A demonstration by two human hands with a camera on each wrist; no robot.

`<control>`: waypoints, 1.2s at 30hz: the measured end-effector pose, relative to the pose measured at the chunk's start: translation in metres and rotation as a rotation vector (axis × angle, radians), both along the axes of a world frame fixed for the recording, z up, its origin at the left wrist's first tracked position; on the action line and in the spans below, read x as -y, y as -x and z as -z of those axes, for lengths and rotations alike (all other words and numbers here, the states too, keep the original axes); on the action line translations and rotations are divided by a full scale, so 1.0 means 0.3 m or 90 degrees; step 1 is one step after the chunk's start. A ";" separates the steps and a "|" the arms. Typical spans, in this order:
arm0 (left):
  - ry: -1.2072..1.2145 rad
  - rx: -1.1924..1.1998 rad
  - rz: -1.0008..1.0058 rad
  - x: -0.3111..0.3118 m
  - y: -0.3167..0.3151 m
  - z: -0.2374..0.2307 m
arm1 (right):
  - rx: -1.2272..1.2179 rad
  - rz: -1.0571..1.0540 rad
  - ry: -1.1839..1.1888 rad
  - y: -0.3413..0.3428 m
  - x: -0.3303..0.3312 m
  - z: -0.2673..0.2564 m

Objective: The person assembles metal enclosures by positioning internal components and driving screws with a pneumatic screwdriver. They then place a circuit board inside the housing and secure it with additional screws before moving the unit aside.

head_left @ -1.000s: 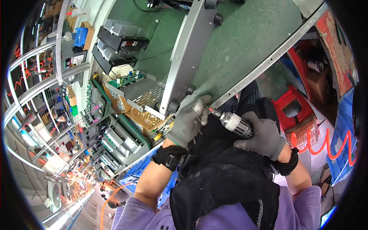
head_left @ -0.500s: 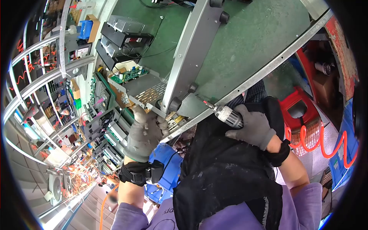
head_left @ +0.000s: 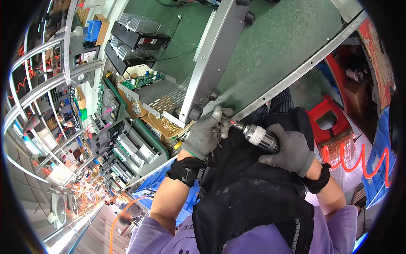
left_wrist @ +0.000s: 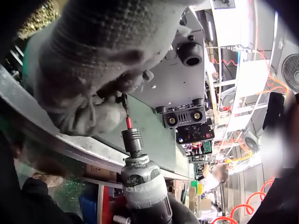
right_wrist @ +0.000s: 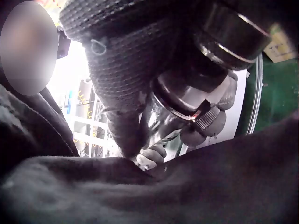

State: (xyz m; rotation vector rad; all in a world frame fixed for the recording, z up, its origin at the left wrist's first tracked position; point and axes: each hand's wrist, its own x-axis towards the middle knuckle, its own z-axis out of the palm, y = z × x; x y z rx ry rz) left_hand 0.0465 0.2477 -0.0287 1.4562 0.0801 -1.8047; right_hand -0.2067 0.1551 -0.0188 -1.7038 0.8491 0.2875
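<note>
My gloved right hand (head_left: pixel 292 150) grips a pneumatic screwdriver (head_left: pixel 261 137) around its body, held over the lap with the bit pointing up and left. The bit (left_wrist: pixel 129 122) has a red collar, and its dark tip runs in between the fingers of my gloved left hand (head_left: pixel 205 135). Those fingers are curled and pinch a small screw at the tip, mostly hidden by the glove. Just beyond the left hand, a grey metal chassis (head_left: pixel 215 63) with black round feet (head_left: pixel 195 112) stands on the green bench top (head_left: pixel 279 46).
A cardboard box of brass-coloured screws (head_left: pixel 167 125) lies left of the chassis, beside a green circuit board (head_left: pixel 144 80). Black units with heat sinks (head_left: pixel 137 25) stand at the back left. The bench's metal edge (head_left: pixel 296 76) runs diagonally. A red stool (head_left: pixel 327 120) and coiled red hose (head_left: pixel 359 163) are at right.
My left hand went from the screwdriver's tip to the screw box half a second ago, and is now back at the tip. The right hand shifted slightly left with the screwdriver and returned.
</note>
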 end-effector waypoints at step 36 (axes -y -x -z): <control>0.043 -0.066 -0.173 -0.028 0.038 0.020 | 0.041 0.042 -0.023 -0.013 -0.001 0.015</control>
